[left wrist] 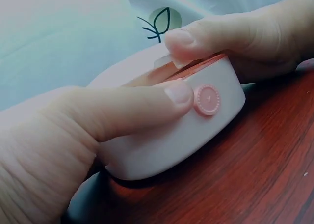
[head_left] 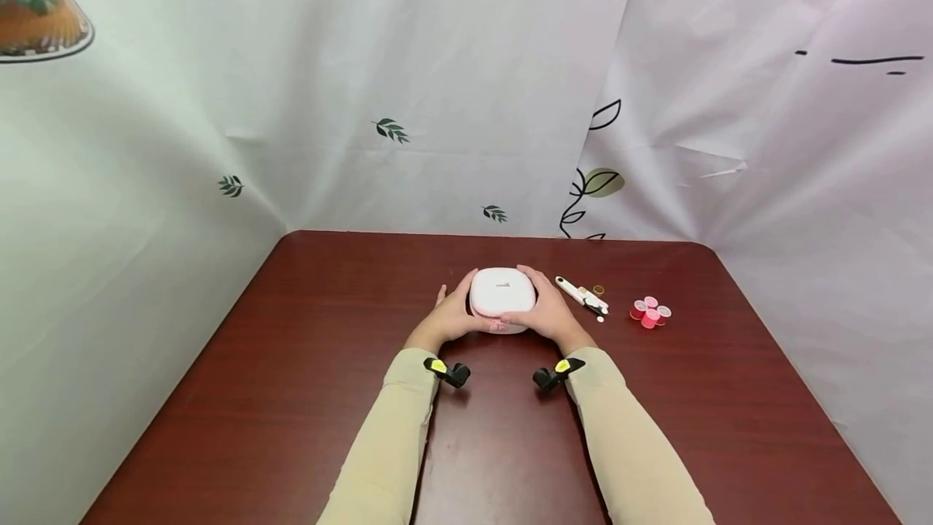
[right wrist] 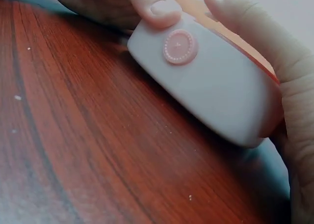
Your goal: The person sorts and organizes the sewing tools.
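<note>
A white rounded case with a small mark on its lid rests on the table between both hands. On its front is a round pink button. My left hand grips the left side, its thumb pressing the front wall beside the button. From the right side my right hand holds the case, with its thumb at the lid's front edge. Between lid and base a gap shows, and an orange-pink inside is visible through it. The fingers behind the case are mostly hidden.
Right of the case lies a slim white-handled tool among small pieces, with a small yellowish ring near it. Farther right, several pink and red thread spools stand grouped on the dark red table. Printed white cloth hangs behind.
</note>
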The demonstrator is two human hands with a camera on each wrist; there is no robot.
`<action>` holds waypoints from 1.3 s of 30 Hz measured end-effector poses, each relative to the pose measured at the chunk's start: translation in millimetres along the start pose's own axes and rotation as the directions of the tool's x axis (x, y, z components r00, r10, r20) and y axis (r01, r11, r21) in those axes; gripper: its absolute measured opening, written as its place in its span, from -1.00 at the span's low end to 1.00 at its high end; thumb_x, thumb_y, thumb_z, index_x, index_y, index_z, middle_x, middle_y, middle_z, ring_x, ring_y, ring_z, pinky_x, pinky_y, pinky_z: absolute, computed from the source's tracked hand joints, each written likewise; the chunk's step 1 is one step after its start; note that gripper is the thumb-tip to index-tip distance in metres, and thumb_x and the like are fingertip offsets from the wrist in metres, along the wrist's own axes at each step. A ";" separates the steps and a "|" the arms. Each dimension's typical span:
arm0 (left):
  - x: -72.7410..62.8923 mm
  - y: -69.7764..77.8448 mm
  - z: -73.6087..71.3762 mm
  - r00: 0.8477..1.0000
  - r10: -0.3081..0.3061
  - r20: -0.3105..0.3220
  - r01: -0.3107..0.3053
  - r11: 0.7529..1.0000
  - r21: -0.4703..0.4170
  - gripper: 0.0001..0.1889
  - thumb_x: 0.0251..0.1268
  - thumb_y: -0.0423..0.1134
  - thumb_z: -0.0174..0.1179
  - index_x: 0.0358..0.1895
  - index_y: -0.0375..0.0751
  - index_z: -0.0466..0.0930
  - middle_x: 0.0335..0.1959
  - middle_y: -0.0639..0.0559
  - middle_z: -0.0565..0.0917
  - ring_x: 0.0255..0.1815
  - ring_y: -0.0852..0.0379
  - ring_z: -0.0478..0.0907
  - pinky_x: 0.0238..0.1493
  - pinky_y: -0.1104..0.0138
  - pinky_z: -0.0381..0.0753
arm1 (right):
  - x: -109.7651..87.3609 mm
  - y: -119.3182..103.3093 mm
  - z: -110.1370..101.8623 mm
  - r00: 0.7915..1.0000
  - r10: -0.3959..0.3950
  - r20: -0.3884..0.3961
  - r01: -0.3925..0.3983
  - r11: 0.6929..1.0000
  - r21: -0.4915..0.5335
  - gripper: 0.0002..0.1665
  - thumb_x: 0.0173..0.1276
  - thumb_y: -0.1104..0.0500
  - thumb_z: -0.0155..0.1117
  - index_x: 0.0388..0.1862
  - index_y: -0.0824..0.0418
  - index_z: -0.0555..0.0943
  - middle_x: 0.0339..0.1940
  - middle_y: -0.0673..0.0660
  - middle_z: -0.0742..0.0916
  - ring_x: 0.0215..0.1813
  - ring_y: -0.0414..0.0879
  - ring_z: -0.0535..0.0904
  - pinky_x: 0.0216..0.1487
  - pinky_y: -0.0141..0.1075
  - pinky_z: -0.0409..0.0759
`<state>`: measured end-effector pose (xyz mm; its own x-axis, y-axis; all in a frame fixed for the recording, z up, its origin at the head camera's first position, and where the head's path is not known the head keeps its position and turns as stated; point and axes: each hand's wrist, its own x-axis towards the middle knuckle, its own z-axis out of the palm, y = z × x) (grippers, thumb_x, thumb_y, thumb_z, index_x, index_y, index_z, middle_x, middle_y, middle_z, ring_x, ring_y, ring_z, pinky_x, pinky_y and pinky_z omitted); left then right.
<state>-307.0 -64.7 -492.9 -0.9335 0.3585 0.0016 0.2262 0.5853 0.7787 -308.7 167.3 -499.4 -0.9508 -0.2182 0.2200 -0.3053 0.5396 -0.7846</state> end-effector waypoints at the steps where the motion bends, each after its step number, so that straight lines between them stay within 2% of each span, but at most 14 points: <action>1: -0.7 -0.3 -0.2 1.000 -0.001 -0.002 0.001 1.000 0.001 0.34 -0.18 0.26 0.57 0.66 0.03 -0.10 0.59 -0.02 0.22 0.65 -0.23 -0.21 0.56 -0.13 -0.39 | 0.5 -1.4 -0.8 1.000 0.003 0.010 -0.003 1.000 0.000 0.30 -0.11 -0.15 0.72 0.57 0.15 0.27 0.48 0.20 0.42 0.37 0.16 0.41 0.34 0.16 0.39; 3: -1.5 -0.4 -0.9 1.000 0.000 -0.006 0.000 1.000 0.002 0.32 -0.15 0.22 0.57 0.66 0.00 -0.10 0.58 -0.04 0.25 0.64 -0.20 -0.13 0.57 -0.10 -0.41 | 2.4 -6.4 -3.3 1.000 0.010 0.029 -0.009 1.000 -0.018 0.24 -0.02 -0.15 0.66 0.57 0.17 0.26 0.49 0.23 0.41 0.39 0.18 0.39 0.37 0.16 0.36; 7: -1.7 0.7 -3.7 1.000 0.015 -0.013 -0.015 1.000 0.016 0.25 -0.08 0.15 0.56 0.65 -0.03 -0.08 0.55 -0.06 0.30 0.58 -0.07 0.16 0.57 0.02 -0.50 | 9.5 -19.7 -10.6 0.997 0.040 0.060 -0.036 0.997 -0.070 0.07 0.18 -0.16 0.50 0.57 0.19 0.27 0.51 0.26 0.41 0.47 0.17 0.33 0.46 0.13 0.26; 13: -1.6 -0.4 -3.2 0.999 0.023 -0.042 -0.021 0.999 0.031 0.24 -0.10 0.18 0.53 0.65 -0.04 -0.04 0.55 -0.04 0.30 0.57 -0.04 0.17 0.58 0.03 -0.48 | 21.7 -32.4 -18.3 0.994 0.088 0.061 -0.082 0.993 -0.086 -0.03 0.32 -0.27 0.30 0.57 0.14 0.28 0.46 0.24 0.48 0.43 0.19 0.40 0.43 0.13 0.32; 19: -2.2 0.1 -1.4 0.998 -0.021 -0.054 0.022 0.999 0.030 0.25 -0.14 0.21 0.54 0.65 -0.01 -0.01 0.57 -0.04 0.26 0.65 -0.21 -0.21 0.58 -0.08 -0.34 | 35.4 -35.0 -20.5 0.998 0.056 0.011 -0.056 0.998 -0.017 -0.18 0.45 -0.22 0.22 0.55 0.11 0.32 0.45 0.23 0.50 0.48 0.16 0.36 0.46 0.11 0.29; 21: -1.7 0.2 -0.8 0.999 -0.016 -0.048 0.018 0.999 0.041 0.25 -0.13 0.22 0.54 0.65 -0.02 -0.01 0.57 -0.04 0.26 0.65 -0.19 -0.16 0.58 -0.08 -0.34 | 39.8 -35.2 -20.9 0.999 0.035 -0.003 -0.035 0.999 0.029 -0.23 0.49 -0.16 0.19 0.55 0.13 0.32 0.45 0.26 0.49 0.48 0.19 0.35 0.45 0.14 0.29; 25: -0.5 -0.3 0.7 0.998 0.028 -0.048 -0.025 0.998 0.056 0.23 -0.11 0.20 0.54 0.63 -0.06 0.02 0.55 -0.04 0.29 0.58 -0.05 0.14 0.59 -0.01 -0.40 | 47.1 -36.7 -21.5 0.999 0.024 -0.023 -0.021 0.990 0.139 -0.30 0.55 -0.14 0.12 0.55 0.10 0.33 0.46 0.28 0.47 0.44 0.24 0.39 0.40 0.15 0.37; 28: -0.4 -0.7 2.3 0.997 0.061 -0.050 -0.058 0.996 0.063 0.20 -0.11 0.19 0.54 0.62 -0.04 0.05 0.53 0.01 0.33 0.53 0.02 0.25 0.59 0.00 -0.40 | 52.3 -37.5 -21.4 0.998 0.030 -0.053 -0.021 0.985 0.172 -0.30 0.58 -0.20 0.04 0.56 0.09 0.33 0.46 0.29 0.46 0.44 0.26 0.39 0.40 0.14 0.37; 33: -0.9 1.2 4.0 0.995 0.092 -0.046 -0.088 0.992 0.085 0.18 -0.12 0.20 0.53 0.61 0.01 0.07 0.49 0.01 0.39 0.49 0.05 0.31 0.59 -0.02 -0.37 | 59.3 -34.9 -21.2 0.990 0.076 -0.116 -0.056 0.985 0.165 -0.23 0.63 -0.30 -0.22 0.56 0.16 0.32 0.54 0.25 0.39 0.55 0.15 0.25 0.54 0.02 0.18; 39: 0.0 -0.2 4.9 0.995 0.088 -0.049 -0.082 0.991 0.108 0.19 -0.13 0.21 0.52 0.61 -0.02 0.06 0.45 -0.05 0.44 0.48 0.02 0.35 0.59 -0.03 -0.36 | 62.0 -28.0 -18.1 0.978 0.197 -0.075 -0.181 0.967 0.182 -0.12 0.64 -0.34 -0.50 0.65 0.21 0.11 0.59 0.25 0.29 0.58 0.11 0.16 0.58 -0.02 0.07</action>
<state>-305.7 -61.2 -496.1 -0.9226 0.3723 0.1011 0.3308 0.6286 0.7039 -360.0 153.4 -453.3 -0.9935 -0.0462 0.1039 -0.1137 0.4133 -0.9035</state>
